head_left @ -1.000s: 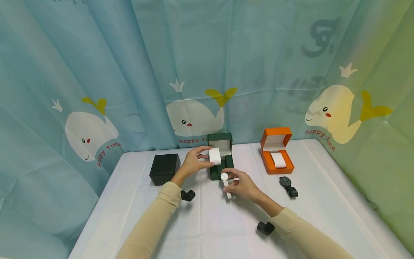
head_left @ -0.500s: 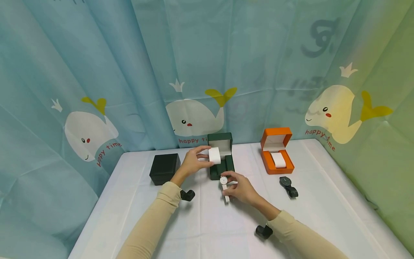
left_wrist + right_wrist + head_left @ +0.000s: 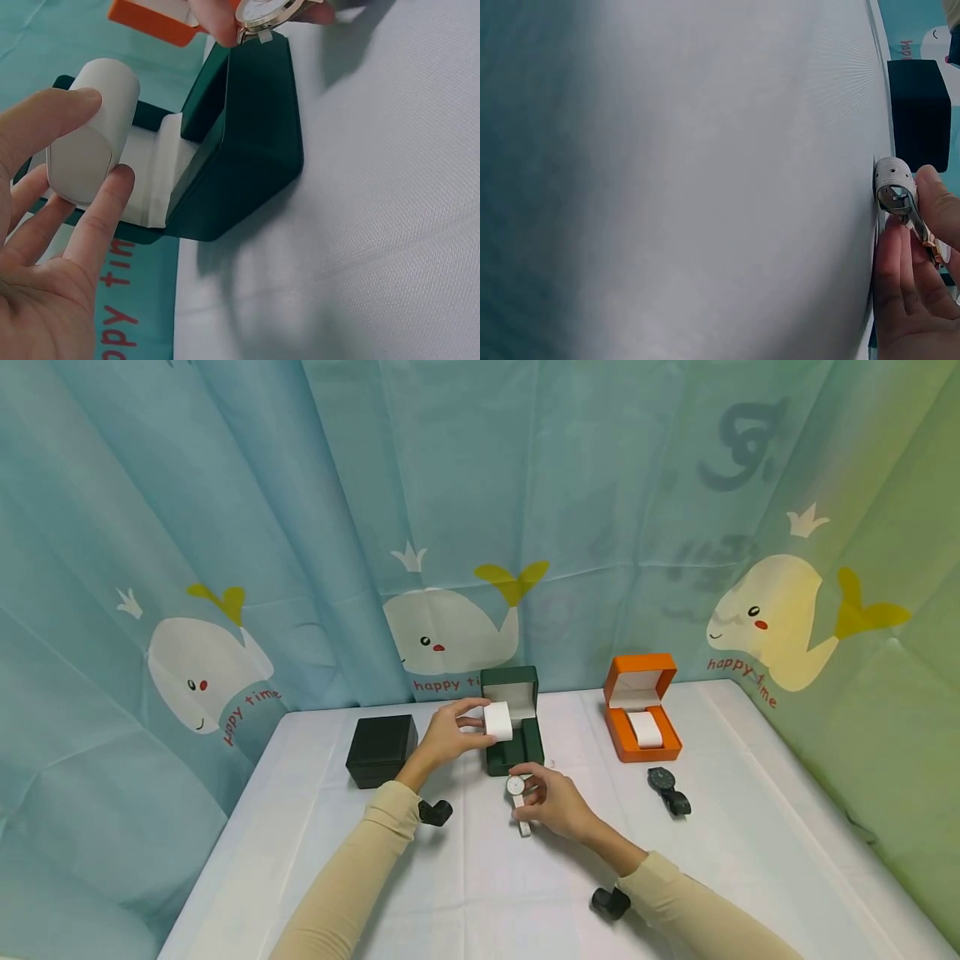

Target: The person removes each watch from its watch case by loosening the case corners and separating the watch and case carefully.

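Observation:
My left hand (image 3: 446,737) pinches a white watch cushion (image 3: 498,722) between thumb and fingers, above the open green watch box (image 3: 514,750). In the left wrist view the cushion (image 3: 97,142) tilts in front of the box, with the thumb on its side and fingertips at its lower edge. My right hand (image 3: 555,802) holds a wristwatch (image 3: 516,786) with a white strap and white dial, just in front of the green box. Its strap (image 3: 894,180) curls in a loop beside the thumb in the right wrist view.
A closed black box (image 3: 381,752) stands to the left. To the right is an open orange watch box (image 3: 642,718) with a white cushion (image 3: 645,731) inside. A black watch (image 3: 669,792) lies in front of it. A printed curtain (image 3: 465,510) hangs behind the white table (image 3: 480,877).
My right hand has drawn the white watch slightly toward the front, away from the green box. The left hand with the cushion has stayed almost in place.

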`<state>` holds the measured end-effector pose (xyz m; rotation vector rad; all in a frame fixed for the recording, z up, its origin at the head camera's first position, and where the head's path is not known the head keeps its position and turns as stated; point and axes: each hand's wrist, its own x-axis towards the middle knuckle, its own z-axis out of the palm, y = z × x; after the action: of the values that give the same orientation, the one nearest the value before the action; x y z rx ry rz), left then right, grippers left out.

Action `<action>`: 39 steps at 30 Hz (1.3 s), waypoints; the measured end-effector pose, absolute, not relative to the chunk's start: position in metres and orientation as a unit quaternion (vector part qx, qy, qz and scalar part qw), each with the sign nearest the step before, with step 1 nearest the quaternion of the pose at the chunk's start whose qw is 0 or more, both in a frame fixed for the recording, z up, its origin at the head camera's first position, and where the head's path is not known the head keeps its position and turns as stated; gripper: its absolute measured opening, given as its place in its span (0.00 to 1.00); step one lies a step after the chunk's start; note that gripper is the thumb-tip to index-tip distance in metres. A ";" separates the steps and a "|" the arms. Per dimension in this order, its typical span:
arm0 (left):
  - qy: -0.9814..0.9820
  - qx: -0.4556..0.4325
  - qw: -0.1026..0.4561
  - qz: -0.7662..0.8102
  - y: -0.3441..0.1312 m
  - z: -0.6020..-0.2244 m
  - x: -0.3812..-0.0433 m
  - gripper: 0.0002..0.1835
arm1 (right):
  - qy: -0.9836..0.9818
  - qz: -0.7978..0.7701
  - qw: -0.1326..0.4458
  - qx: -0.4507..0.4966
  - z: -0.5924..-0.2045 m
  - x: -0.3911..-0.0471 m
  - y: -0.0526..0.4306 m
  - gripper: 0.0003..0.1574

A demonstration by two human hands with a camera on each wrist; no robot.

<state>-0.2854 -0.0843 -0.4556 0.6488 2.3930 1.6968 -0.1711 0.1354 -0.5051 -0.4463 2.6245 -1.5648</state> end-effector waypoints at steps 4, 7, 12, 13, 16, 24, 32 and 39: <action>0.797 0.218 0.078 0.558 -0.084 -0.451 -0.284 0.36 | 0.862 -0.483 0.015 -0.152 -0.505 -0.172 0.136 0.38; 0.796 0.224 0.078 0.557 -0.084 -0.438 -0.275 0.35 | 0.871 -0.467 0.008 -0.151 -0.505 -0.172 0.136 0.37; 0.792 0.229 0.074 0.561 -0.084 -0.424 -0.264 0.33 | 0.884 -0.442 0.011 -0.154 -0.505 -0.174 0.137 0.36; 0.791 0.229 0.074 0.562 -0.084 -0.424 -0.264 0.33 | 0.885 -0.437 0.013 -0.156 -0.505 -0.175 0.137 0.36; 0.788 0.226 0.080 0.567 -0.084 -0.424 -0.263 0.34 | 0.890 -0.425 0.011 -0.163 -0.505 -0.175 0.137 0.35; 0.787 0.226 0.087 0.567 -0.084 -0.425 -0.264 0.34 | 0.899 -0.404 0.004 -0.171 -0.507 -0.176 0.138 0.35; 0.788 0.214 0.090 0.570 -0.082 -0.452 -0.281 0.36 | 0.902 -0.393 0.030 -0.173 -0.505 -0.178 0.140 0.38; 0.786 0.214 0.080 0.575 -0.083 -0.457 -0.283 0.35 | 0.901 -0.394 0.034 -0.180 -0.503 -0.179 0.141 0.37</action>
<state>-0.2832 -0.0826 -0.4574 0.6413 2.3498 1.7181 -0.1790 0.1414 -0.5033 -0.5541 2.7691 -1.2115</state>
